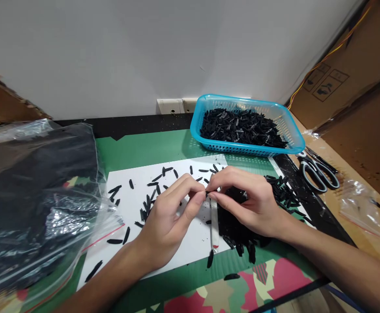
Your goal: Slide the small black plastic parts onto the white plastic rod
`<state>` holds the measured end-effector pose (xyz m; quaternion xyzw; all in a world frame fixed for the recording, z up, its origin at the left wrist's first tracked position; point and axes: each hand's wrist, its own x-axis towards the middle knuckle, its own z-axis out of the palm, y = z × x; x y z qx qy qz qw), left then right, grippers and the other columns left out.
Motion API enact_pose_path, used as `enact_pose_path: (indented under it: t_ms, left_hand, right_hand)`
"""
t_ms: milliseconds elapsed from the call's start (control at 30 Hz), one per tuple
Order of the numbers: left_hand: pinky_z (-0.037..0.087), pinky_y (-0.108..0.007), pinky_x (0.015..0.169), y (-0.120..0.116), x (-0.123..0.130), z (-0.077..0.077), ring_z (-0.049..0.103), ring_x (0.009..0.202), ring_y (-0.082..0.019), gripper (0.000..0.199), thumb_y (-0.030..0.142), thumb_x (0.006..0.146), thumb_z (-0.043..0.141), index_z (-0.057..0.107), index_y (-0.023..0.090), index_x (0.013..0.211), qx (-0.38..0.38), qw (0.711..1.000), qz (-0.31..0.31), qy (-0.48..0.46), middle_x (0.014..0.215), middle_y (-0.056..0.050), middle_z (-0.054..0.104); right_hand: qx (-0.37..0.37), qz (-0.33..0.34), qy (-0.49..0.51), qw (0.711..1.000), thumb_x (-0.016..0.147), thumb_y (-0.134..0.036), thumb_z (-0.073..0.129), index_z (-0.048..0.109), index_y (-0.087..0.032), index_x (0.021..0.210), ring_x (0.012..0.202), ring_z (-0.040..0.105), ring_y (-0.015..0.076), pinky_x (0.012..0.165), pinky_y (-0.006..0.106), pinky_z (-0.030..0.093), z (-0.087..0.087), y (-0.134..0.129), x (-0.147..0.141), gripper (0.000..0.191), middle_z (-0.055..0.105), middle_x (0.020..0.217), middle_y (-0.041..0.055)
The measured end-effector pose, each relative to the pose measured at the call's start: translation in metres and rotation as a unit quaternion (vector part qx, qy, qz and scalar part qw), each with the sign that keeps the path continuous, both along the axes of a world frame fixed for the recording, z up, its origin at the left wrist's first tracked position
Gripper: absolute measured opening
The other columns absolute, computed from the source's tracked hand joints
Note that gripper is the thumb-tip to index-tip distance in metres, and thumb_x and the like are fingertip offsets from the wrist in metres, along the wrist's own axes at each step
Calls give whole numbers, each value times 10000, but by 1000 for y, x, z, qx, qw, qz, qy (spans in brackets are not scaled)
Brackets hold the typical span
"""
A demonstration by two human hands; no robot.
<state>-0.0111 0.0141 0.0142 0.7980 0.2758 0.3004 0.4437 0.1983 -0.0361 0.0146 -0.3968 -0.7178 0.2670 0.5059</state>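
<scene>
- A zip-lock bag (46, 187), dark inside, lies at the near left, its edge overlapping the white sheet (193, 239).
- The left hand (173, 217) and right hand (255, 200) meet above the sheet, thumbs and forefingers pinching one black strip (207, 192), probably because so slight a piece suits only fingertips.
- Loose strips are scattered on the sheet, whose whiteness likely makes them easy to see.
- A blue basket (242, 148) behind contains a heap of similar strips, its walls presumably keeping them together.
</scene>
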Motion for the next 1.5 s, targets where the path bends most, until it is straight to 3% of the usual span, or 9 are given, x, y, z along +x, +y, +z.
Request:
enact_pose_path:
  t_ms: [333,500,567,633,1033,1233,1333,1433,1500]
  left_hand:
    - [389,-298,740,-2,0,1,490,798,-143,197,207,1116,466,554,218,940,-7,1000,-10,6,865,6,512]
    - [398,-301,744,-2,-1,-1,493,815,-148,187,232,1122,462,577,230,975,-21,999,24,-37,885,4,513]
    - [397,-304,745,-1,-2,-1,493,815,-147,177,237,1121,468,591,236,994,-21,998,35,-47,897,5,517]
    - [399,-304,748,-1,-2,-1,502,820,-142,168,238,1121,472,599,243,1010,-20,997,40,-55,913,7,524]
    - [426,-306,723,-1,-2,-1,537,805,-151,174,272,1112,493,620,227,1002,-17,997,61,-53,900,-7,550]
    - [415,-286,659,0,-2,-5,500,725,-131,171,308,1115,505,614,237,1005,-31,992,101,-63,855,9,538]
    - [410,-277,624,0,-3,-8,487,687,-124,141,328,1111,521,604,246,1031,-41,984,148,-89,817,23,515]
    - [407,-283,636,1,-5,-9,482,697,-121,121,323,1110,524,603,252,1051,-29,980,170,-102,850,22,522]
    - [405,-291,642,1,-5,-9,481,698,-122,119,317,1111,521,602,252,1054,-20,980,173,-100,868,20,529]
  right_hand:
    - [-168,-43,218,960,1025,-344,690,638,-203,978,755,658,152,606,256,593,-3,11,7,157,649,870,16]
    - [-90,-62,-55,993,1107,-314,530,595,-205,918,844,592,185,791,333,517,0,18,25,227,641,904,41]
    - [-57,-9,-179,982,1067,-252,609,641,-202,1045,1020,598,226,934,383,482,2,19,29,63,676,1069,76]
    - [-52,60,-245,966,1045,-240,660,661,-216,1183,1173,577,254,1035,418,441,4,18,31,140,671,1226,91]
    - [-70,178,-338,922,1063,-288,643,749,-250,1095,1259,515,269,1070,448,354,8,17,31,117,635,1288,83]
    - [-97,157,-227,956,1038,-254,689,678,-217,970,1173,611,239,1105,445,377,14,16,35,79,712,1127,53]
    - [-123,99,-42,987,1037,-223,691,661,-232,1049,884,703,177,888,360,539,16,11,35,34,722,957,12]
    - [-124,64,119,983,1068,-192,623,645,-264,1187,626,698,122,594,277,571,16,5,33,141,718,941,-3]
    - [-122,60,141,981,1082,-191,592,702,-254,1175,631,735,130,599,282,612,16,3,31,157,744,971,19]
